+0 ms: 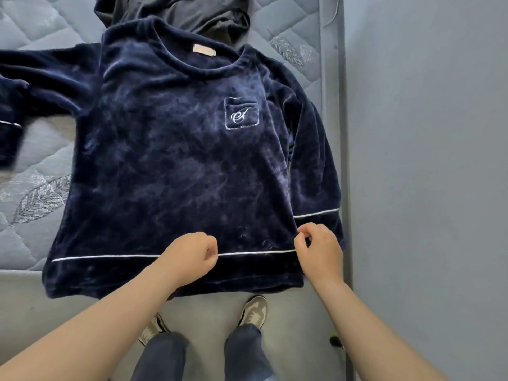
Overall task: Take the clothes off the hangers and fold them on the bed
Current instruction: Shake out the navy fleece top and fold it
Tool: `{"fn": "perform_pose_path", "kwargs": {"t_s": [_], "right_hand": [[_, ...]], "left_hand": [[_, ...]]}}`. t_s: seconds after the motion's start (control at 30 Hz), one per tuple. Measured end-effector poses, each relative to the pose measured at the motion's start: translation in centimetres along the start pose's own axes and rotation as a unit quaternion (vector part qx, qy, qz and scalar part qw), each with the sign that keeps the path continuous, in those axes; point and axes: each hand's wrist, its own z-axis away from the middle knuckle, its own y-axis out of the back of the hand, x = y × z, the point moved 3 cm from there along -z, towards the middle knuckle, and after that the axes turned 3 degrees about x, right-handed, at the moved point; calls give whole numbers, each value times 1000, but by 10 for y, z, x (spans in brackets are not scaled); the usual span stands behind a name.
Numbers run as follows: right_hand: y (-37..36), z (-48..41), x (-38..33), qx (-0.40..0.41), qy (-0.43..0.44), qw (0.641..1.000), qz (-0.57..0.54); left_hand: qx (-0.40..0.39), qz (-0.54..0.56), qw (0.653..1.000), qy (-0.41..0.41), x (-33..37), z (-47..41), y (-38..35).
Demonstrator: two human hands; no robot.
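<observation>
A navy velvet long-sleeved top (176, 160) with white piping and an embroidered chest pocket lies face up and flat on the bed (33, 204), its hem hanging over the near edge. Its left sleeve stretches out to the left; its right sleeve runs down along the body. My left hand (189, 257) is a loose fist resting on the hem near the white piping, with no fabric visibly held. My right hand (319, 251) has its fingertips pinched together at the hem's right corner, beside the sleeve cuff; I cannot tell if fabric is pinched. No hanger is in view.
A dark grey garment (187, 15) lies crumpled beyond the collar. The quilted mattress ends at its right edge (330, 78), with a blue-grey wall (426, 133) right beside it. My shoes (254, 309) stand on the grey floor below the hem.
</observation>
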Motion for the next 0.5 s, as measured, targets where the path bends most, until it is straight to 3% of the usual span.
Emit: {"fn": "perform_pose_path", "kwargs": {"t_s": [0.23, 0.5], "right_hand": [[44, -68, -28, -37, -11, 999, -11], [39, -140, -66, -85, 1, 994, 70]], "left_hand": [[72, 72, 995, 5, 37, -28, 47], [103, 151, 983, 9, 25, -74, 89]]}}
